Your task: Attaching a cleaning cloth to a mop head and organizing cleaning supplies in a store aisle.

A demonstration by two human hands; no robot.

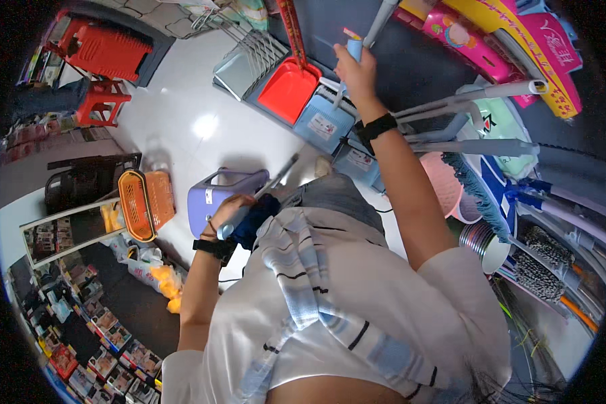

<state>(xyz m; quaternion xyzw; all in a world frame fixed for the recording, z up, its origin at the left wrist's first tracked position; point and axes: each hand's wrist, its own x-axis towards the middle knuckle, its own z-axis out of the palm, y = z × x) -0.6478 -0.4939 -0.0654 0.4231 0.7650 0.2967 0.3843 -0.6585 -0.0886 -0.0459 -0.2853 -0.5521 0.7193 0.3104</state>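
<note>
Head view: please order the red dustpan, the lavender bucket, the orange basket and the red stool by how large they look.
1. lavender bucket
2. red dustpan and orange basket: about equal, so I do not rank them
3. red stool

Distance from the camera differs, so true sizes stay unsure.

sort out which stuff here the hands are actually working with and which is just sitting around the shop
In hand:
- left hand gripping a metal pole with dark cloth at its lower end
- right hand raised, holding a pale blue handle among the hanging cleaning tools

Lying about:
- red dustpan
- lilac plastic bin
- orange basket
- red stool
- pink basin
</note>
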